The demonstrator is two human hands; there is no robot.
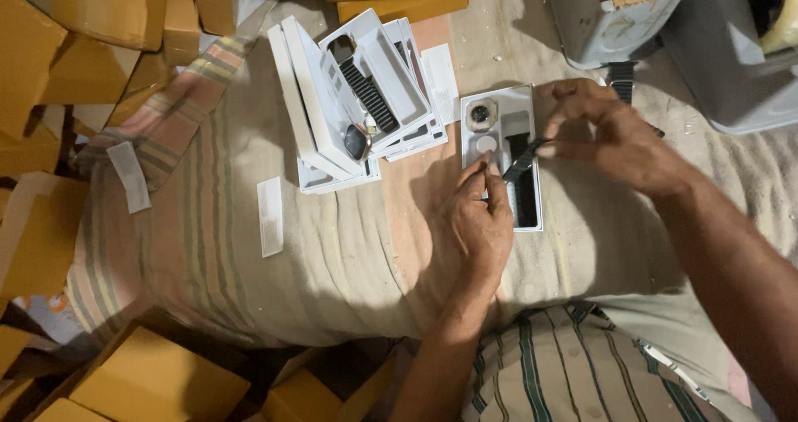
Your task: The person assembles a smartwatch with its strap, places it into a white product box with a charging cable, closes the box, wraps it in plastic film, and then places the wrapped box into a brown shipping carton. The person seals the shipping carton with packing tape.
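A white tray (502, 106) lies open on the cloth-covered surface (332, 256), approx. centre of view, w/ a round watch body (480, 114) seated in its top-left pocket and a small white disc (485, 143) just below it. A black strap (524, 162) runs slantwise across the tray's right channel. The right hand (619, 135) pinches the strap's upper end between thumb and fingertips, other fingers arched above the tray. The left hand (474, 222) has thumb and forefinger pressed together at the strap's lower end, beside the white disc; whether it grips the strap or only touches it is hard to tell, since the fingertips hide the contact.

Just left of the tray, a stack of white boxes (332, 114) leans fanned out, the top one open w/ another black strap and a dark watch body at its lower edge. White paper slips (270, 214) lie on the cloth further left. Yellow-brown cartons (100, 64) crowd the left side, top edge and bottom-left. Grey plastic bins (715, 48) stand at top right. Striped fabric (573, 372) covers the person's lap at the bottom.
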